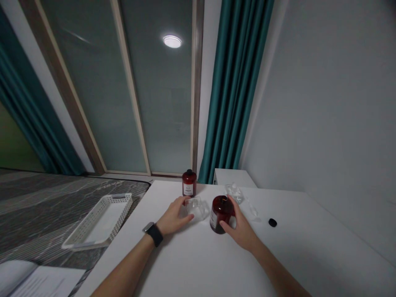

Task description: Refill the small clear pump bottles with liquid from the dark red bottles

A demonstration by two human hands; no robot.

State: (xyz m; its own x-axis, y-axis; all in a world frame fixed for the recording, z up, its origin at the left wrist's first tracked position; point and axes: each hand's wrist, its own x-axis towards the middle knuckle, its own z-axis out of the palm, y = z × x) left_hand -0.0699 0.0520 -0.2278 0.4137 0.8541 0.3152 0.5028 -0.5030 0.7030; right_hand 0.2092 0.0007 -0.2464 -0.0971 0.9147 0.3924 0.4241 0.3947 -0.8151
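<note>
My left hand, with a dark watch on its wrist, curves its thumb and fingers around a clear, see-through container on the white table; its exact kind is hard to make out. Just to the right, my right hand grips the side of a dark red-brown bottle with a pale label. No cap sits on its top. A black cap lies by itself farther right. Behind the left hand stands a similar bottle with a white label and a black cap on.
Beyond my right hand lie a crumpled-looking clear plastic piece and a thin clear item. Left of the white table, a white perforated basket and an open book rest on a grey patterned surface. A wall flanks the right.
</note>
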